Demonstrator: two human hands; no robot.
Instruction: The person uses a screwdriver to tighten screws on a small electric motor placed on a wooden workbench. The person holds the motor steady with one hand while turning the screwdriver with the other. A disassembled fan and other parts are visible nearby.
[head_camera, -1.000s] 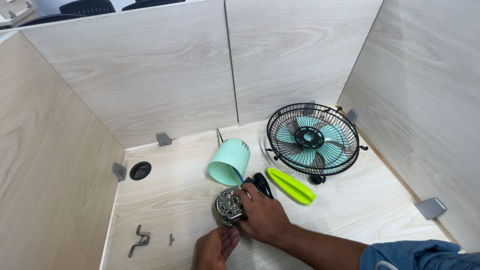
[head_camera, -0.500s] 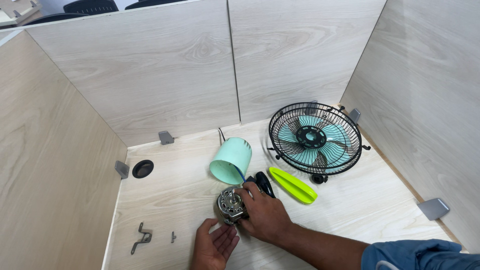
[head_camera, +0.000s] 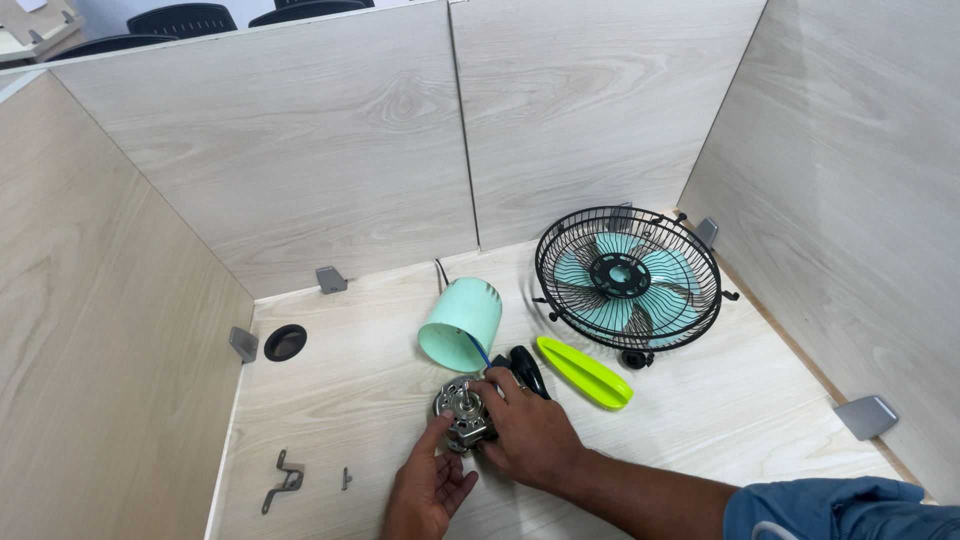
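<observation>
- You are gripping the small metal fan motor (head_camera: 462, 410) with your right hand (head_camera: 528, 430), fingers closing round its right side; your left hand (head_camera: 428, 488) is lying half open, with a fingertip touching the motor's lower left edge.
- The motor is sitting on the wooden desk (head_camera: 700, 420) near its front, its shaft pointing up and slightly toward 11 o'clock.
- At 12 o'clock from the motor, the mint-green housing (head_camera: 461, 322) is lying on its side, open mouth facing you, long axis running toward 1 o'clock.
- A black part (head_camera: 528, 368) is lying just beside your right hand, and a lime-green piece (head_camera: 584, 372) is stretching toward 4 o'clock.
- The caged fan head (head_camera: 628, 277) is leaning at 2 o'clock.
- A metal bracket (head_camera: 282, 480) and a small screw (head_camera: 346, 478) are lying at 8 o'clock; a round cable hole (head_camera: 285, 342) is showing at 10 o'clock.
</observation>
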